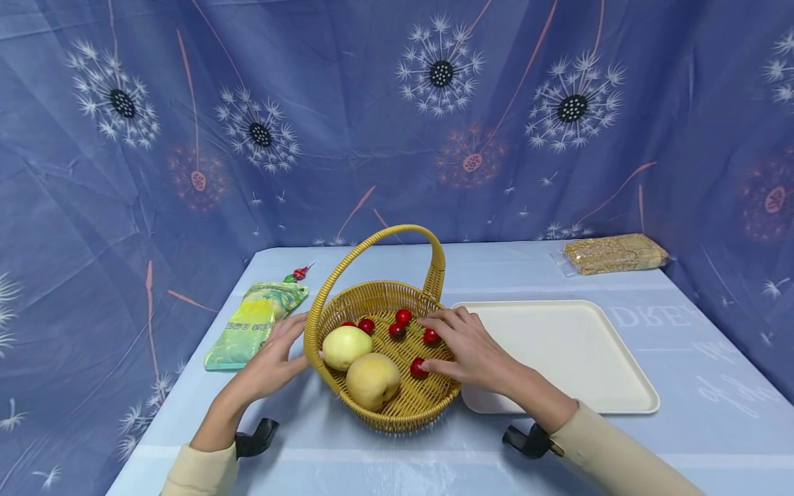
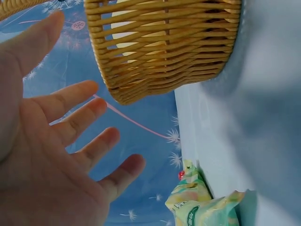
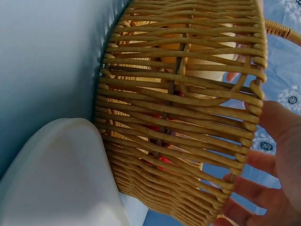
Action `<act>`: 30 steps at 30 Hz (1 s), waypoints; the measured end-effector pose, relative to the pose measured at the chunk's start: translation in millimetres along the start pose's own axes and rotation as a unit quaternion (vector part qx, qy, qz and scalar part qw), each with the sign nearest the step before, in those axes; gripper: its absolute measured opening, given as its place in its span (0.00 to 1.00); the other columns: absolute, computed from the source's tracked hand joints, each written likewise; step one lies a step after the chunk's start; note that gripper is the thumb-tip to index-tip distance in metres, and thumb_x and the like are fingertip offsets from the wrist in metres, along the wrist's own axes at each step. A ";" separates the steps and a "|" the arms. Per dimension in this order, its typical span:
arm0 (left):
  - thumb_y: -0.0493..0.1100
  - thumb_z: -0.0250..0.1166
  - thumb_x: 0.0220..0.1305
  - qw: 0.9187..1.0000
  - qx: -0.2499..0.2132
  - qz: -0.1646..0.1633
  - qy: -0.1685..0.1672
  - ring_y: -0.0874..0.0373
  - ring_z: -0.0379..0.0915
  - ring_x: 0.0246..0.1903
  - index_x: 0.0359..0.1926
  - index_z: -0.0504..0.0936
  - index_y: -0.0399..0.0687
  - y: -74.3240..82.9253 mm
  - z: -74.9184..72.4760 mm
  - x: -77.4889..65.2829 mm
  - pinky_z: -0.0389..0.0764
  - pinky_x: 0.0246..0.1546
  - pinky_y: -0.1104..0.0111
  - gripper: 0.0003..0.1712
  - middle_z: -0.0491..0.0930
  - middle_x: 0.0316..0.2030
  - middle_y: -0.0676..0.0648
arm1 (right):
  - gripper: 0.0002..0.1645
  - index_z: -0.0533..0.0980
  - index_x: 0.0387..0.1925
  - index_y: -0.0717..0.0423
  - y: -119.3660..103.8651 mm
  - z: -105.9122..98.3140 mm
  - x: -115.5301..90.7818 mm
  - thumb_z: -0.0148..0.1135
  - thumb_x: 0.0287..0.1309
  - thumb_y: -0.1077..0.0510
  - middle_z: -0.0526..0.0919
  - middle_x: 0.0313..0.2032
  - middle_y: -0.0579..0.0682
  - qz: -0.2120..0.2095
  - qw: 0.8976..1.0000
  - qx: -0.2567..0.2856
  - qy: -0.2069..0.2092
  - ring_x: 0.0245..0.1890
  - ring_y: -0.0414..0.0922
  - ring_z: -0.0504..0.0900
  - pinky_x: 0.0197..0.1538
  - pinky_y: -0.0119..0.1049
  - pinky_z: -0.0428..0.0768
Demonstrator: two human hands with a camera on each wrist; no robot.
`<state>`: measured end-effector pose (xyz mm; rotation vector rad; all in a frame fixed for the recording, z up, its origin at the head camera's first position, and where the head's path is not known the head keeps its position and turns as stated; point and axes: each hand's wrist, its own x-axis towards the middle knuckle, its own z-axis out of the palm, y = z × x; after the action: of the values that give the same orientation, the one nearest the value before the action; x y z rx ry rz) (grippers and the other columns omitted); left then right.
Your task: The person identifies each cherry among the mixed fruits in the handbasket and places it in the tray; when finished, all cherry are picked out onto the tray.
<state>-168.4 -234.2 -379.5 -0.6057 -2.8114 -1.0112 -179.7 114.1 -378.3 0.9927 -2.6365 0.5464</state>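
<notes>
A yellow wicker basket with a tall arched handle stands mid-table. Inside lie a pale yellow-green round fruit, a peach-like yellow fruit and several small, shiny, cherry-like red fruits. My left hand is at the basket's left side, fingers spread; in the left wrist view its fingers stretch beside the wicker wall. My right hand reaches over the right rim, fingers spread. Its thumb is right at one red fruit, and its fingertips overlap another near the rim. In the right wrist view, the rim partly hides those fingers.
A cream rectangular tray lies right of the basket, close to its wall. To the left is a green and yellow packet, with a small red and green item behind it. A clear-wrapped brown package lies at the back right.
</notes>
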 end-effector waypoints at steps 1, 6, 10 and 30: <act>0.43 0.65 0.60 1.000 -0.004 0.000 -0.005 0.41 0.49 0.68 0.65 0.68 0.44 -0.6 0.2 -0.7 0.43 0.67 0.34 0.32 0.63 0.66 0.42 | 0.38 0.70 0.61 0.48 -0.1 1.0 1.2 0.66 0.49 0.38 0.75 0.56 0.48 -0.001 1.000 0.006 -0.006 0.46 0.44 0.68 0.46 0.39 0.69; 0.48 0.67 0.58 0.999 -0.022 -0.005 -0.025 0.41 0.46 0.69 0.66 0.67 0.47 -3.6 1.7 -3.3 0.49 0.64 0.32 0.36 0.60 0.67 0.44 | 0.36 0.71 0.59 0.50 1.1 4.8 6.9 0.68 0.50 0.42 0.76 0.53 0.48 -0.025 0.998 0.029 -0.044 0.49 0.45 0.71 0.49 0.42 0.72; 0.52 0.67 0.57 0.999 -0.023 -0.007 -0.030 0.42 0.47 0.69 0.66 0.66 0.49 -6.2 3.3 -5.0 0.54 0.61 0.32 0.37 0.60 0.68 0.44 | 0.35 0.70 0.60 0.51 3.9 8.0 11.5 0.68 0.51 0.45 0.77 0.52 0.50 -0.044 0.995 0.049 -0.080 0.54 0.48 0.72 0.56 0.48 0.71; 0.52 0.67 0.57 0.998 -0.046 -0.017 -0.030 0.41 0.45 0.68 0.67 0.64 0.48 -8.9 9.8 -6.7 0.53 0.61 0.31 0.39 0.57 0.68 0.43 | 0.25 0.75 0.54 0.50 7.3 16.7 29.4 0.66 0.54 0.48 0.79 0.52 0.46 -0.061 0.973 0.037 -0.220 0.54 0.45 0.73 0.58 0.43 0.73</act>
<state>-165.3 -236.5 -393.8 -0.6114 -2.8497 -1.1523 -208.0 95.1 -384.0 1.4331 -2.9193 0.4401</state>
